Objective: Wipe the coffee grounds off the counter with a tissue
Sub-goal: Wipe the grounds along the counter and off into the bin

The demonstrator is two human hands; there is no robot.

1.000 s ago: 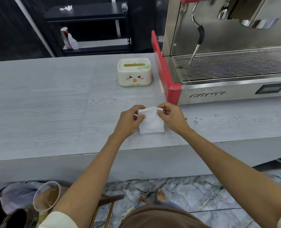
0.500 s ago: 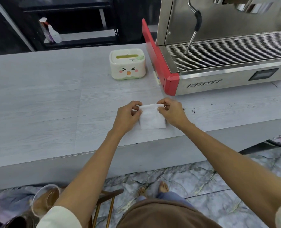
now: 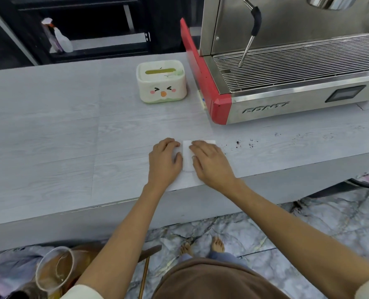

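Flat folded white paper tissue [image 3: 187, 156] pinned on pale grey wood-grain counter [image 3: 49, 137] under left hand [image 3: 165, 161] and right hand [image 3: 210, 164], both spread palm-down, dark coffee grounds [image 3: 244, 144] scattered just right, cream tissue box with chick face [image 3: 161, 82] beyond, contents unseen.

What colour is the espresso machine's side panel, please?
Red, on the espresso machine's side panel, seen in the head view.

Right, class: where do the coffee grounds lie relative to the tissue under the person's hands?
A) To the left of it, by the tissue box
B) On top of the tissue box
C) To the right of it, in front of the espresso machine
C: the coffee grounds speckle the counter right of the tissue, in front of the espresso machine.
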